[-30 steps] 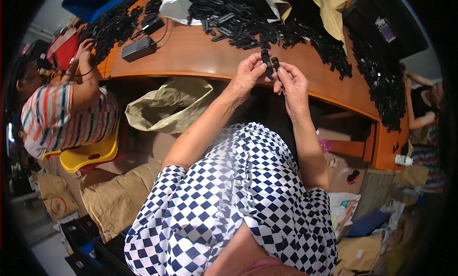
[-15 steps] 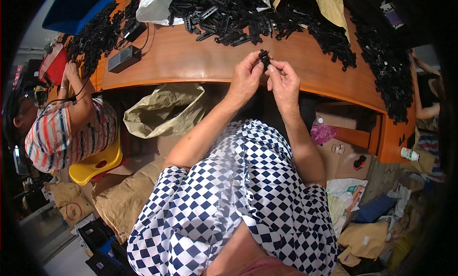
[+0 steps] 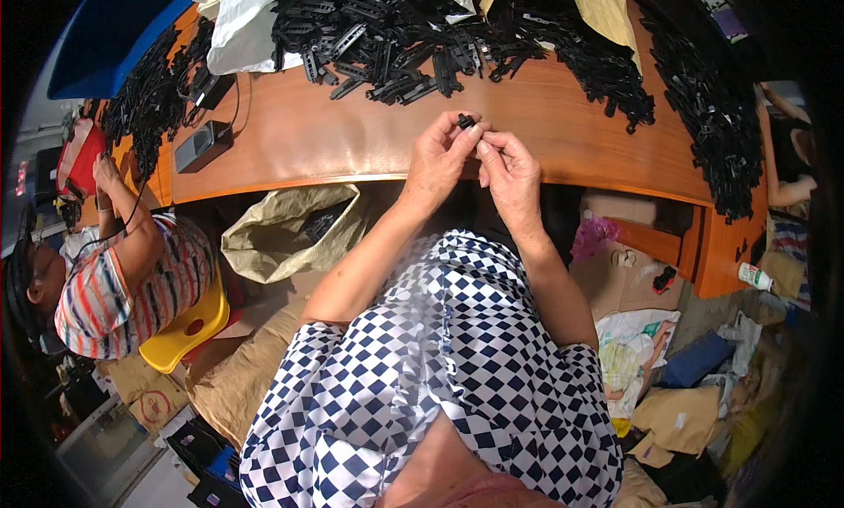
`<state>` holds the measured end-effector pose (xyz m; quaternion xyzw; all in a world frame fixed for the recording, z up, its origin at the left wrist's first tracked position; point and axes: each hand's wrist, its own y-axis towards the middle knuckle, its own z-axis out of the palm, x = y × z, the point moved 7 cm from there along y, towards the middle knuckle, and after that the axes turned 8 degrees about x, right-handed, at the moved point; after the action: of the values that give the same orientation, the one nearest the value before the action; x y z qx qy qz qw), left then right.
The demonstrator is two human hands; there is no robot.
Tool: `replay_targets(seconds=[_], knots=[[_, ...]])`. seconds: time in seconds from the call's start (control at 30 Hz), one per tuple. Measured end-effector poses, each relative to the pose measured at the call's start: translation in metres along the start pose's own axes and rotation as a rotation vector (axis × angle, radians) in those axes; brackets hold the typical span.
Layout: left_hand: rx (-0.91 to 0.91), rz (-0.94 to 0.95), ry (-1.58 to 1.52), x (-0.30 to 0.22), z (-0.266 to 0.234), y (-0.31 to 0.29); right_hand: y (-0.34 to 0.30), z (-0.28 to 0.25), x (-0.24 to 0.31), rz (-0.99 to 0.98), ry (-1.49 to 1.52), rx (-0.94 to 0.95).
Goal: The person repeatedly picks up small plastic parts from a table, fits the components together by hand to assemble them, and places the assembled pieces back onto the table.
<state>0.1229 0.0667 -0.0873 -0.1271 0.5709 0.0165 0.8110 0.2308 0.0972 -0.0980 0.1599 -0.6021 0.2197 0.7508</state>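
My left hand (image 3: 437, 159) pinches a small black plastic part (image 3: 465, 120) between thumb and fingers, above the front edge of the wooden table (image 3: 334, 139). Close against it, my right hand (image 3: 512, 172) has thumb and fingers pressed together, its tips by the left thumb. Whatever the right fingertips hold, if anything, is hidden. Beyond both hands lies a large heap of long, slotted black plastic pieces (image 3: 378, 47). More black pieces (image 3: 607, 82) spread along the table to the right.
A grey box-shaped device (image 3: 203, 147) with a cable stands at the left. Below the table edge hangs an open woven sack (image 3: 272, 244). A co-worker in a striped shirt (image 3: 132, 288) sits at the left. Another black heap (image 3: 712, 130) runs down the right side.
Both hands have come slightly lower and to the left in view. The black part has tilted and now shows less of its length. The whole scene has shifted as the head turned.
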Motion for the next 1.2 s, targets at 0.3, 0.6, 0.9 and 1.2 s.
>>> replay_targets(seconds=[0.3, 0.6, 0.9, 1.2], knots=[[0.029, 0.11, 0.284, -0.011, -0.001, 0.012, 0.006, -0.005, 0.046, -0.281, -0.654, -0.047], [0.18, 0.116, -0.016, -0.034, 0.01, 0.012, 0.014, 0.001, 0.021, 0.072, 0.06, 0.231], [0.149, 0.108, -0.021, -0.031, 0.009, 0.017, 0.013, -0.006, 0.03, 0.038, -0.176, 0.046], [-0.052, -0.153, -0.316, -0.049, -0.013, 0.048, 0.073, -0.045, 0.035, 0.127, -0.531, 0.385]])
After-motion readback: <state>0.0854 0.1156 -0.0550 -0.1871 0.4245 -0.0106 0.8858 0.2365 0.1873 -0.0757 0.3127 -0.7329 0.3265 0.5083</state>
